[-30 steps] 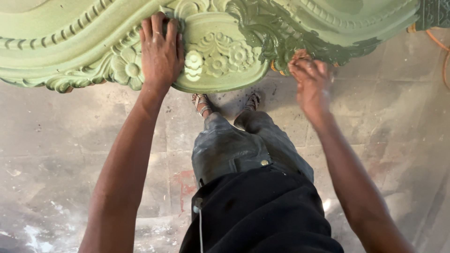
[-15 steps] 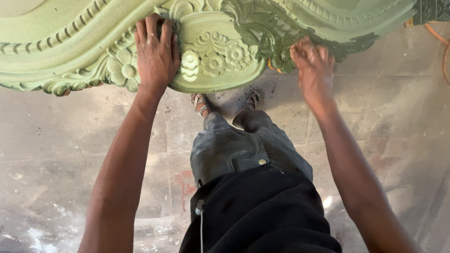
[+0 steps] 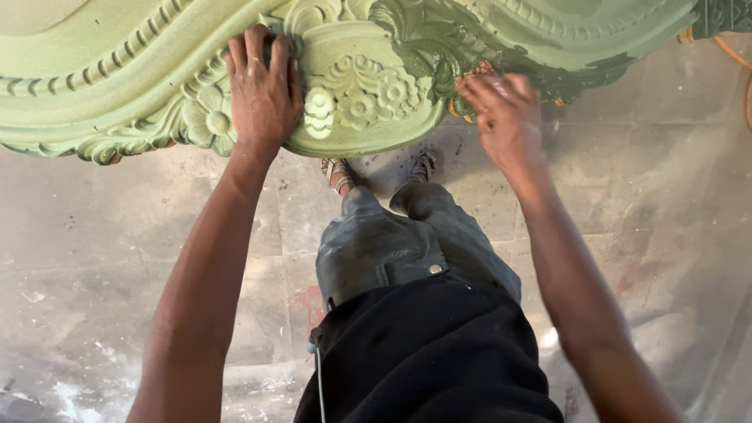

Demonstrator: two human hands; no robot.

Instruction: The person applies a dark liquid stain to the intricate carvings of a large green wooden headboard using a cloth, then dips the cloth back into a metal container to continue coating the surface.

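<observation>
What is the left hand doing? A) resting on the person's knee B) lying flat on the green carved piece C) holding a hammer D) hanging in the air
B: the left hand lies spread, palm down, on the green carved piece beside a carved flower.

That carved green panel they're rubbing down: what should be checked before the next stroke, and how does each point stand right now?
1. Left hand flat on the carved green panel, bracing it: ok.
2. Right hand at the panel's lower edge with an orange piece, perhaps sandpaper, under the fingers: ok, though blurred, so the grip itself cannot be told.
3. Feet in sandals planted on the stone floor below the panel: ok.
4. Orange cord on the floor, off to the right of the hands: ok.
5. What holds the panel up: cannot tell, out of view.
6. Floor free of dust: not ok, white smears lower left.
</observation>
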